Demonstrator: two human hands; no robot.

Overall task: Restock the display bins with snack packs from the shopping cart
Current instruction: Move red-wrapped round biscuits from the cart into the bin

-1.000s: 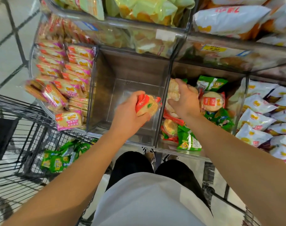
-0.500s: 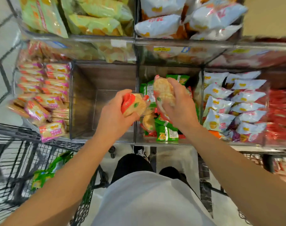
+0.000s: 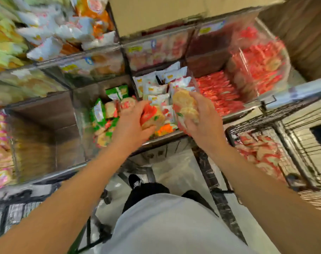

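At the near edge of the lower display bins, the right hand grips a red-and-clear cracker pack with its long axis running near to far, while the left hand clutches a second cracker pack just to its left. The bin of red packs lies right and farther back, nearer the right hand. A wire shopping cart with matching packs stands at right.

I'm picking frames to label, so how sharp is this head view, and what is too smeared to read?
Head view: heavy motion blur throughout; the upper bins and price tags are streaked and unreadable. Left hand and right hand are clearest, each holding a red-wrapped cracker pack. Wide-angle distortion bends the shelf edges. Lighting is even.
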